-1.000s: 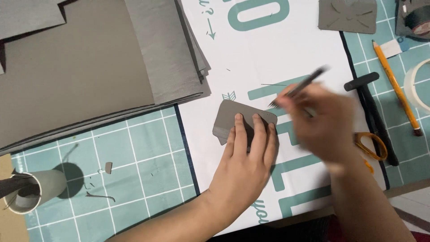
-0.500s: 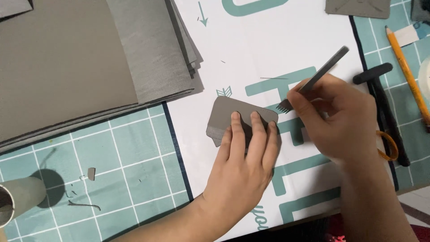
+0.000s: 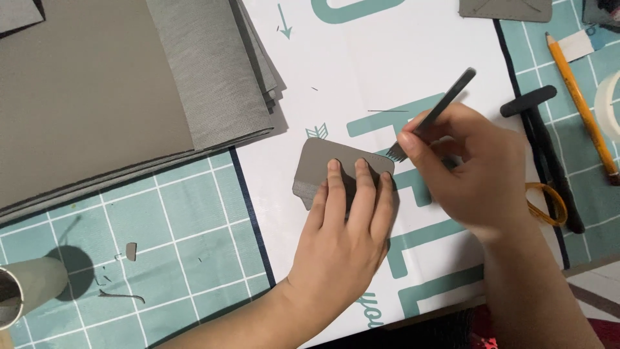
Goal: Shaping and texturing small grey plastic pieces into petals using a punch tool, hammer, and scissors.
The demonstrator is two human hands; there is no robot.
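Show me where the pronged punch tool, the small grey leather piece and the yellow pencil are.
pronged punch tool (image 3: 434, 115), head view, on the middle of its dark shaft.
small grey leather piece (image 3: 316, 167), head view, on its bare upper left part.
yellow pencil (image 3: 579, 102), head view, on the middle of its shaft.

To my upper left I see a stack of grey sheets (image 3: 129, 84) lying over the teal gridded cutting mat (image 3: 174, 226). A cardboard tube (image 3: 29, 291) stands at the mat's lower left corner, with small grey scraps (image 3: 131, 251) near it. On my right lie a black mallet (image 3: 549, 148), a yellow pencil (image 3: 581, 103), an orange loop (image 3: 547, 203) and, at the edge, a roll of tape (image 3: 610, 106). Another grey cut piece (image 3: 507, 9) sits at the top.
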